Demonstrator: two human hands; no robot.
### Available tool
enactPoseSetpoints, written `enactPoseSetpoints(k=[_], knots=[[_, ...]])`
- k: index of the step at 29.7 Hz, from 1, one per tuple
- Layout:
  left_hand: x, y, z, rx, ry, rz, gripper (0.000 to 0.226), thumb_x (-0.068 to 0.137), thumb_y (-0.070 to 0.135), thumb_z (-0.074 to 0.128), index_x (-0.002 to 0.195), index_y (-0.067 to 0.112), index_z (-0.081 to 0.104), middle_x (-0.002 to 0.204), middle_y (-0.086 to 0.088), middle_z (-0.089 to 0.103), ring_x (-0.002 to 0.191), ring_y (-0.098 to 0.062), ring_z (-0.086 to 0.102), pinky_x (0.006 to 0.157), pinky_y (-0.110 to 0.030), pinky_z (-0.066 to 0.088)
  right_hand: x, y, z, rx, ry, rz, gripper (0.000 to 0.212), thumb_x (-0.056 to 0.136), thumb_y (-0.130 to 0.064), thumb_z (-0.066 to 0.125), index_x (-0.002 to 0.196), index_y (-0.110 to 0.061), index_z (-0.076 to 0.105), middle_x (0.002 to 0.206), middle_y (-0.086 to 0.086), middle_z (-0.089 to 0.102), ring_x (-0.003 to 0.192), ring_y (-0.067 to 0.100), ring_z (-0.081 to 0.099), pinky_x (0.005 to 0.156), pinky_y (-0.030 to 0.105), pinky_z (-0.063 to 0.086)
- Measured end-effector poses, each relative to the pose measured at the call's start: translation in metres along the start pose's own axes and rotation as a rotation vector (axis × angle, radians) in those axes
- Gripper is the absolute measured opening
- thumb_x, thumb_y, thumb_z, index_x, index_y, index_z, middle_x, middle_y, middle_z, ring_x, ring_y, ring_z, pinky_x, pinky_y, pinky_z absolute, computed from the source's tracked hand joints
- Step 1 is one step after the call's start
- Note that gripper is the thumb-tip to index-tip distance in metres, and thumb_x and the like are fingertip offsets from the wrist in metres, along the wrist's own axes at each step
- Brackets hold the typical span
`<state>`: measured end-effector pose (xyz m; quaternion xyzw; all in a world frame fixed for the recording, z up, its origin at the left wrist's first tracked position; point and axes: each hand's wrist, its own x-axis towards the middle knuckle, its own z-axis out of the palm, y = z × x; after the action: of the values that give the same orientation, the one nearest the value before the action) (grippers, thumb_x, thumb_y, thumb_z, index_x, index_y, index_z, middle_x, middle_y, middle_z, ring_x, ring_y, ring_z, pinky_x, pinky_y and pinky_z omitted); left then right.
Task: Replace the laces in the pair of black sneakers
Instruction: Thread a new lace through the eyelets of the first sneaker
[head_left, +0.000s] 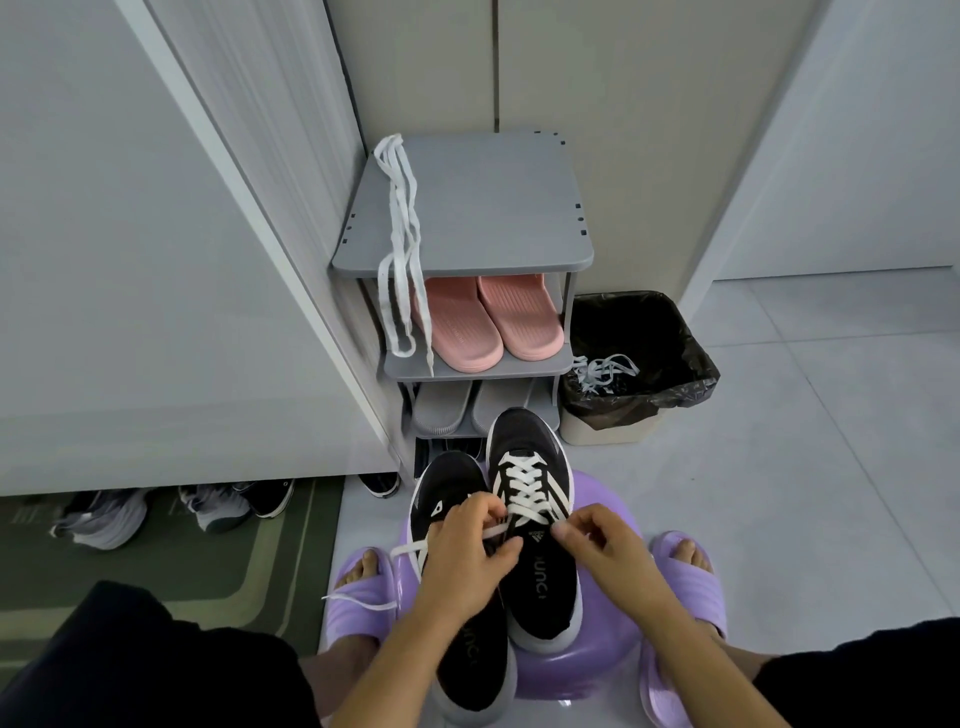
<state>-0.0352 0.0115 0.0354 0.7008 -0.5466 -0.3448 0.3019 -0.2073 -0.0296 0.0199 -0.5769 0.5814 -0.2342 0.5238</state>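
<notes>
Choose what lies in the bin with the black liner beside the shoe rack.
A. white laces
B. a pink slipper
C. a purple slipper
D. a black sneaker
A: a loose tangle of white laces rests on the black liner inside the bin, near its left side.

left hand (470, 548): we pinch the white lace (408, 548).
right hand (605, 540): we pinch the same lace at the laced sneaker (524, 447).
purple stool (608, 660): holds it and the second sneaker (447, 480).
shelf (493, 208): spare laces (402, 223) hang off its top.
</notes>
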Motion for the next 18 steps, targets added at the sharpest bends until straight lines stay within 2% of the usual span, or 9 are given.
enactPoseSetpoints(k=[2, 3, 7, 10, 12, 13, 14, 16, 18], knots=[[0.006, 0.002, -0.013, -0.206, -0.124, -0.086, 0.013, 0.087, 0.016, 0.062, 0.094, 0.023, 0.053, 0.075, 0.010, 0.051, 0.071, -0.004, 0.048, 0.072, -0.011, 0.039, 0.004, 0.001, -0.005, -0.016, -0.044, 0.065, 0.047, 0.090, -0.039, 0.052, 0.082, 0.006, 0.057, 0.071, 0.005, 0.053, 0.066, 0.012, 0.045, 0.062, 0.017, 0.036], [0.008, 0.001, -0.016, -0.270, -0.129, -0.114, 0.014, 0.090, 0.011, 0.057, 0.095, 0.023, 0.053, 0.072, 0.006, 0.051, 0.068, -0.005, 0.047, 0.067, -0.009, 0.038, 0.006, 0.000, -0.006, -0.032, -0.039, 0.077, 0.047, 0.092, -0.037, 0.050, 0.081, 0.009, 0.056, 0.070, 0.006, 0.051, 0.064, 0.014, 0.042, 0.059, 0.018, 0.034], [0.008, -0.004, -0.021, -0.339, -0.063, -0.190, 0.014, 0.091, 0.006, 0.052, 0.094, 0.020, 0.053, 0.066, 0.004, 0.049, 0.066, -0.008, 0.046, 0.061, -0.010, 0.039, 0.008, 0.001, -0.014, -0.039, 0.028, 0.071, 0.031, 0.092, -0.023, 0.055, 0.069, -0.003, 0.050, 0.059, 0.000, 0.040, 0.053, 0.007, 0.032, 0.052, 0.014, 0.032], [0.007, -0.002, -0.015, -0.328, -0.073, -0.187, 0.016, 0.087, 0.019, 0.062, 0.098, 0.025, 0.052, 0.075, 0.003, 0.054, 0.076, -0.009, 0.053, 0.074, -0.017, 0.042, 0.006, 0.002, -0.009, -0.029, -0.019, 0.069, 0.027, 0.090, -0.029, 0.058, 0.073, -0.010, 0.049, 0.070, 0.002, 0.048, 0.064, 0.011, 0.041, 0.067, 0.020, 0.037], [0.004, 0.001, -0.007, -0.207, -0.081, -0.117, 0.047, 0.072, 0.048, 0.066, 0.112, 0.031, 0.049, 0.092, 0.009, 0.054, 0.093, -0.008, 0.054, 0.088, -0.024, 0.042, 0.004, 0.002, 0.001, -0.042, -0.004, 0.008, 0.022, 0.082, -0.031, 0.068, 0.088, -0.016, 0.053, 0.089, -0.004, 0.051, 0.081, 0.008, 0.049, 0.077, 0.018, 0.040], [0.001, 0.001, -0.002, -0.063, -0.078, -0.069, 0.063, 0.065, 0.058, 0.061, 0.121, 0.032, 0.045, 0.101, 0.013, 0.050, 0.101, -0.006, 0.050, 0.093, -0.026, 0.037, 0.003, 0.002, 0.007, -0.106, 0.003, -0.033, 0.030, 0.078, -0.029, 0.073, 0.098, -0.019, 0.053, 0.099, -0.008, 0.049, 0.092, 0.008, 0.050, 0.084, 0.021, 0.040], [-0.002, 0.001, 0.003, 0.081, -0.044, -0.027, 0.069, 0.064, 0.058, 0.056, 0.127, 0.032, 0.042, 0.107, 0.016, 0.046, 0.107, -0.006, 0.046, 0.098, -0.027, 0.031, 0.003, 0.002, 0.012, -0.180, 0.026, -0.072, 0.040, 0.076, -0.027, 0.075, 0.108, -0.020, 0.053, 0.105, -0.010, 0.045, 0.100, 0.010, 0.050, 0.090, 0.026, 0.041], [-0.007, -0.001, 0.010, 0.221, 0.087, 0.035, 0.059, 0.070, 0.040, 0.056, 0.127, 0.032, 0.042, 0.109, 0.015, 0.047, 0.109, -0.009, 0.046, 0.102, -0.032, 0.029, 0.001, 0.002, 0.017, -0.252, 0.132, -0.140, 0.041, 0.074, -0.019, 0.075, 0.110, -0.019, 0.055, 0.105, -0.012, 0.044, 0.103, 0.016, 0.053, 0.092, 0.037, 0.043], [-0.009, -0.005, 0.013, 0.195, 0.189, 0.049, 0.050, 0.070, 0.025, 0.061, 0.115, 0.037, 0.040, 0.101, 0.015, 0.050, 0.099, -0.010, 0.050, 0.096, -0.032, 0.031, -0.002, 0.001, 0.017, -0.248, 0.214, -0.182, 0.034, 0.072, -0.010, 0.073, 0.100, -0.020, 0.057, 0.098, -0.016, 0.046, 0.097, 0.017, 0.055, 0.086, 0.033, 0.045]])
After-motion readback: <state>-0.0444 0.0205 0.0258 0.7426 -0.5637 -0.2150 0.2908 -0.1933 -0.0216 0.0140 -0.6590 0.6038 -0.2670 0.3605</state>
